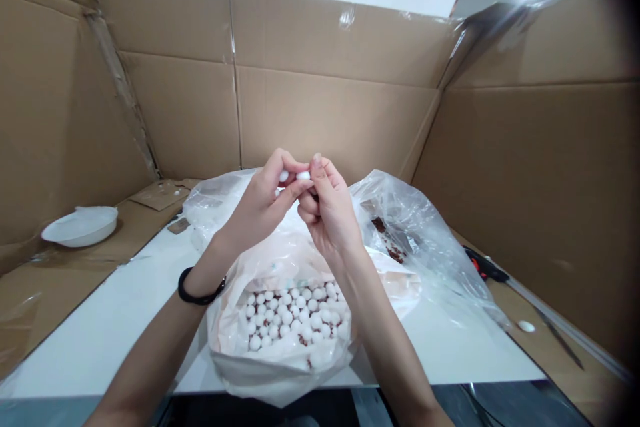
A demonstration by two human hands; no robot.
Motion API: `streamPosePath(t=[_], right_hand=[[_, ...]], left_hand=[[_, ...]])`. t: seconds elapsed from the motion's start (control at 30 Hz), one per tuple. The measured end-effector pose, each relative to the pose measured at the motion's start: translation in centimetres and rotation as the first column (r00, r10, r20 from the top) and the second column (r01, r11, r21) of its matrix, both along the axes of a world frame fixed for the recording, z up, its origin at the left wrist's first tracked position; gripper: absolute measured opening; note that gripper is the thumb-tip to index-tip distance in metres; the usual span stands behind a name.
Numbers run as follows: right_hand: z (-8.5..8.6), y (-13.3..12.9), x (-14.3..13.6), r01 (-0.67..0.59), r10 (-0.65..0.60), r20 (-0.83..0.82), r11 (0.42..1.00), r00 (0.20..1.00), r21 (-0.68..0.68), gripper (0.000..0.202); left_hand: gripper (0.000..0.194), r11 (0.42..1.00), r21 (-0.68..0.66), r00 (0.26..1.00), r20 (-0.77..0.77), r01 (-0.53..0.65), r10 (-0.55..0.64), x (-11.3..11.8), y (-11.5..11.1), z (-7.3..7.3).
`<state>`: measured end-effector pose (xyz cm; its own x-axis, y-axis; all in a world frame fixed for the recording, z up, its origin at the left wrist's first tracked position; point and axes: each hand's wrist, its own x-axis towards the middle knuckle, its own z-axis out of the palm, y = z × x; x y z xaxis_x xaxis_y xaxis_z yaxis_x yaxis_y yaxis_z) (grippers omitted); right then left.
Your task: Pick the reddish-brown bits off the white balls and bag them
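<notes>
My left hand point(273, 190), with a black band at its wrist, pinches a small white ball point(303, 175) between thumb and forefinger. More white balls show between its fingers. Right beside it, my right hand point(327, 203) has its thumb up near the same ball and its other fingers curled in. Whatever those curled fingers hold is mostly hidden; a dark bit shows among them. Below both hands, an open white plastic bag point(280, 373) holds many white balls point(295, 310) with reddish-brown bits among them.
A clear plastic bag point(425, 240) with brown bits lies at the right. A white bowl point(83, 227) stands on cardboard at the left. Along the right edge lie a black-and-red tool point(487, 265), a thin blade point(560, 339) and a white disc point(526, 326). Cardboard walls point(325, 100) enclose the white table point(135, 320).
</notes>
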<state>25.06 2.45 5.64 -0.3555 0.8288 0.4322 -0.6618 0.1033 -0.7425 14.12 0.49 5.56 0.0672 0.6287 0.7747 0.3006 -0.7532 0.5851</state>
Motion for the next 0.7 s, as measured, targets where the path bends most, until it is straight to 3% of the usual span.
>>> streamPosePath(t=[0.1, 0.17, 0.23, 0.27, 0.33, 0.37, 0.43, 0.53, 0.6, 0.7], right_hand=[[0.1, -0.9, 0.6, -0.008, 0.009, 0.043, 1.0, 0.999, -0.012, 0.03], [-0.3, -1.6, 1.4, 0.074, -0.075, 0.081, 0.997, 0.994, 0.019, 0.027], [-1.3, -2.1, 2.2, 0.086, -0.107, 0.232, 0.992, 0.967, 0.095, 0.023], [-2.0, -2.3, 2.4, 0.014, -0.067, 0.37, 0.99, 0.927, 0.143, 0.021], [-3.5, -2.7, 2.6, -0.174, -0.035, 0.66, 0.953, 0.751, 0.249, 0.019], [-4.3, -2.9, 2.6, -0.255, -0.082, 0.752, 0.912, 0.654, 0.321, 0.018], [-5.8, -3.3, 2.3, -0.341, -0.261, 0.844, 0.828, 0.469, 0.445, 0.018], [-7.3, -3.9, 1.6, -0.39, -0.447, 0.864, 0.771, 0.233, 0.504, 0.019], [-7.8, -4.1, 1.1, -0.441, -0.511, 0.846, 0.73, 0.155, 0.522, 0.02], [-8.3, -4.2, 0.6, -0.497, -0.588, 0.801, 0.666, 0.108, 0.556, 0.019]], left_hand=[[0.01, 0.998, -0.063, 0.997, 0.076, 0.017, -0.012, -0.5, -0.8, 0.4], [0.011, 0.997, -0.073, 0.985, 0.173, 0.029, -0.015, -1.0, -1.6, 0.9], [0.011, 0.998, -0.045, 0.973, 0.231, 0.04, -0.029, -1.5, -2.6, 1.5], [0.009, 0.999, -0.026, 0.972, 0.234, 0.044, -0.036, -1.6, -2.9, 1.7], [0.009, 0.999, -0.003, 0.978, 0.205, 0.034, -0.033, -1.9, -3.5, 2.1], [0.009, 1.0, 0.003, 0.982, 0.188, 0.024, -0.024, -2.0, -3.7, 2.2], [0.008, 1.0, 0.005, 0.987, 0.163, 0.001, -0.002, -2.0, -4.0, 2.2], [0.009, 1.0, -0.008, 0.993, 0.121, -0.009, 0.01, -1.9, -4.2, 2.1], [0.009, 1.0, -0.015, 0.998, 0.065, -0.025, 0.026, -2.0, -4.3, 2.1], [0.011, 0.998, -0.014, 0.994, -0.084, -0.068, 0.067, -2.2, -4.6, 2.3]])
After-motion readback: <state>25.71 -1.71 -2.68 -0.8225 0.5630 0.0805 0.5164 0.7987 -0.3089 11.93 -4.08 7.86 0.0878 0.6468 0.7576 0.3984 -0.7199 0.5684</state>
